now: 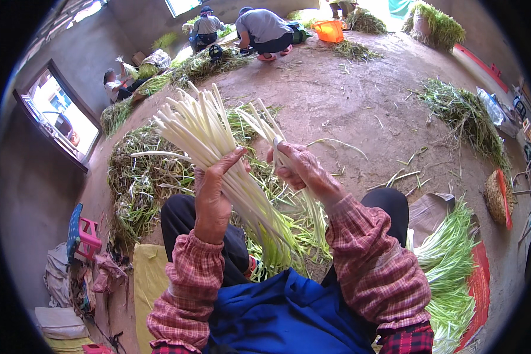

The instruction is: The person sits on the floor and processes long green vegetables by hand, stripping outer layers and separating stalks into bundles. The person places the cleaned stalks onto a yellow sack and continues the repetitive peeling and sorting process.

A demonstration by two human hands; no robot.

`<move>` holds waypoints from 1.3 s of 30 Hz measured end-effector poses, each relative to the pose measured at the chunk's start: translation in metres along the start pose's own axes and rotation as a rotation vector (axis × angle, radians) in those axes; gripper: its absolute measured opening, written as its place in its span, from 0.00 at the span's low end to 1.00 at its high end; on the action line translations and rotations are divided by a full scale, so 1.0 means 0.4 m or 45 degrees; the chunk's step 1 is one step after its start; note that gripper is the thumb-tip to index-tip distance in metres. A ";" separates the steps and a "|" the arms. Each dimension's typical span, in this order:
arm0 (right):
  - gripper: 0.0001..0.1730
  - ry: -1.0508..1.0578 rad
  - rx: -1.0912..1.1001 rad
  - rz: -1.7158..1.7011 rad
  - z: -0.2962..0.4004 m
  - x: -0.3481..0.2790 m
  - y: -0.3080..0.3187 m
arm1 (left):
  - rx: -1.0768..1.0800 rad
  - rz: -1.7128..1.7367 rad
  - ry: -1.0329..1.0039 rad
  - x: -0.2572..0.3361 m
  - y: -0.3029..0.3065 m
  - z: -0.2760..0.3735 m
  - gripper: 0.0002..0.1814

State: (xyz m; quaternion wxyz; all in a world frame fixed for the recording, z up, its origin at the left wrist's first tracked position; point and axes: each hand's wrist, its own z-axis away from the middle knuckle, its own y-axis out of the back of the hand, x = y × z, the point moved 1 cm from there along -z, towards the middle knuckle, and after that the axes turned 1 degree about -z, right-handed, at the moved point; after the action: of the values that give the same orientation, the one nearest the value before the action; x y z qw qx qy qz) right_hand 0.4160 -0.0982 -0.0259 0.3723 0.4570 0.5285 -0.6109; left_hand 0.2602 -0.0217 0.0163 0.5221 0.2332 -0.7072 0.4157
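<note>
My left hand [217, 190] grips a thick bundle of pale, long-stemmed leafy vegetables [203, 132], possibly garlic chives or shoots. Its white stem ends point up and away, and the greener leaves hang between my knees. Just right of it, my right hand [303, 170] is closed around a smaller bunch of the same stems [263, 121], whose leaves trail below the palm. The two bunches are apart at their upper ends. A pile of green and withered trimmings [137, 177] lies on the floor beyond my left knee. Blue cloth [283, 314] covers my lap.
Pale green stalks [447, 274] lie on a red sheet [480, 283] at the right. A pink stool [88, 239] and a yellow sack [150, 283] are at the left. Farther off are several people, an orange basket [329, 31], heaps of greens [464, 119] and a woven basket [498, 197].
</note>
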 end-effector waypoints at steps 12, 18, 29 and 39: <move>0.22 -0.214 -0.239 -0.252 -0.016 0.020 -0.018 | -0.042 0.063 0.037 -0.025 0.008 0.005 0.17; 0.16 0.213 -0.092 0.068 -0.015 0.016 -0.032 | 0.008 0.109 0.021 -0.012 0.024 0.007 0.21; 0.35 -0.042 -0.092 0.111 0.020 0.022 -0.026 | -0.016 0.250 0.057 -0.049 0.064 0.010 0.20; 0.35 -0.279 -0.268 0.103 0.003 0.024 -0.041 | -0.140 0.152 0.246 -0.103 0.090 0.024 0.17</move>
State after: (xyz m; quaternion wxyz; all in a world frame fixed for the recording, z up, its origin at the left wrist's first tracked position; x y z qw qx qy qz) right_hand 0.3974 -0.0965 -0.0301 0.4980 0.3668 0.5270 -0.5829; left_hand 0.2419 -0.0143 -0.0356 0.5741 0.1207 -0.6879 0.4273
